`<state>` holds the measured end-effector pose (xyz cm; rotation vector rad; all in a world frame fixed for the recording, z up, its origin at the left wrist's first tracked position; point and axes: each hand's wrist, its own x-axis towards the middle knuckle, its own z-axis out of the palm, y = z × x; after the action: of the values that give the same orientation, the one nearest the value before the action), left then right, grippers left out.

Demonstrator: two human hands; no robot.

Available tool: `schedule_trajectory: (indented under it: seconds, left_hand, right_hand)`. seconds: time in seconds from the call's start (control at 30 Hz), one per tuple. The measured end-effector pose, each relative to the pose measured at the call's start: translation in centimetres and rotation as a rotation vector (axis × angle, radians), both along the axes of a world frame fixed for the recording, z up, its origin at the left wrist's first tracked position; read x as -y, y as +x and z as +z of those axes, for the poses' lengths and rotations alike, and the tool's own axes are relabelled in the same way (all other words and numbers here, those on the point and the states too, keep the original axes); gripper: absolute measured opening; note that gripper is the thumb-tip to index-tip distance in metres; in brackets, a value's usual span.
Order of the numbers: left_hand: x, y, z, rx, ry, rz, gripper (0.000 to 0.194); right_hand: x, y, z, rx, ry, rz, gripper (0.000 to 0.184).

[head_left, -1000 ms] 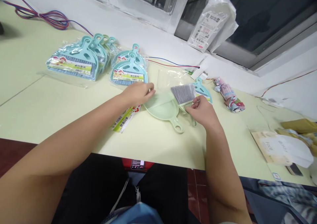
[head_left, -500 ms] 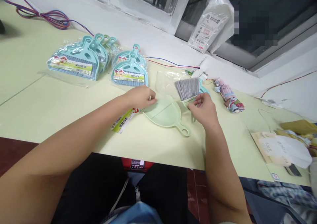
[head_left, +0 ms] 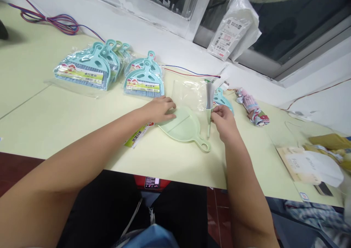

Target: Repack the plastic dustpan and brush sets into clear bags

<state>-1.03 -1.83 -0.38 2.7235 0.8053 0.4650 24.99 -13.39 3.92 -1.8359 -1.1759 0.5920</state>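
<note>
A pale green dustpan (head_left: 183, 128) lies flat on the table, its handle pointing toward me. My left hand (head_left: 160, 109) rests on the dustpan's far left edge with its fingers curled onto it. Just right of the dustpan, my right hand (head_left: 223, 118) pinches a small green brush (head_left: 210, 103) with grey bristles, held edge-on and upright. A clear plastic bag (head_left: 189, 90) lies behind the dustpan. A printed paper label (head_left: 137, 135) lies under my left forearm.
Two piles of bagged blue dustpan sets (head_left: 87, 67) (head_left: 144, 78) lie at the back left. A loose blue brush (head_left: 223, 98), a rolled patterned cloth (head_left: 253, 111), wires (head_left: 52, 21) and a parcel bag (head_left: 233, 28) are near the window sill. Papers and packets (head_left: 312, 164) lie right.
My right hand has turned the brush from flat, bristles facing me, to upright and edge-on. The dustpan has shifted slightly right. My left hand stayed at its edge.
</note>
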Motion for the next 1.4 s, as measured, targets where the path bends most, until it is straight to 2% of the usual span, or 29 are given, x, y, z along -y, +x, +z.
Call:
schedule_trajectory:
  seconds: [0.1, 0.17, 0.3, 0.5, 0.7, 0.8, 0.9, 1.13, 1.27, 1.4]
  left_hand:
    - [-0.2, 0.1, -0.3, -0.022, -0.008, -0.04, 0.053]
    - [-0.1, 0.3, -0.3, -0.051, -0.016, -0.054, 0.052]
    - [0.2, 0.6, -0.2, -0.109, -0.048, -0.077, 0.054]
    - [0.6, 0.9, -0.4, -0.135, -0.068, -0.019, 0.064]
    - [0.7, 1.6, -1.3, -0.073, -0.031, 0.047, 0.063]
    - [0.8, 1.5, -1.1, -0.039, -0.005, 0.083, 0.057]
    - [1.1, 1.1, -0.1, -0.035, 0.034, 0.128, 0.052]
    - [1.9, 0.4, 2.5, -0.193, -0.006, 0.295, 0.048]
    - [2.0, 0.8, 2.5, -0.232, -0.056, 0.31, 0.046]
    - [2.0, 1.2, 2.0, -0.239, -0.076, 0.321, 0.048]
  right_hand:
    - [-0.3, -0.8, -0.3, -0.291, -0.028, 0.084, 0.031]
    - [-0.4, -1.4, -0.6, -0.374, -0.031, 0.138, 0.034]
    - [-0.6, -2.0, -1.4, -0.291, -0.034, 0.192, 0.035]
    - [-1.2, -2.1, -3.1, -0.128, -0.011, 0.28, 0.037]
    - [-1.8, -2.8, -4.2, -0.157, 0.082, 0.31, 0.033]
    - [-1.8, -2.7, -3.6, -0.15, 0.129, 0.282, 0.034]
    - [-1.2, -2.2, -2.2, -0.039, 0.123, 0.197, 0.032]
    - [1.2, -1.3, 0.8, 0.277, 0.12, 0.144, 0.021]
    - [2.0, -1.9, 1.3, 0.37, 0.125, 0.138, 0.019]
    - [2.2, -2.5, 1.4, 0.384, 0.157, 0.211, 0.02]
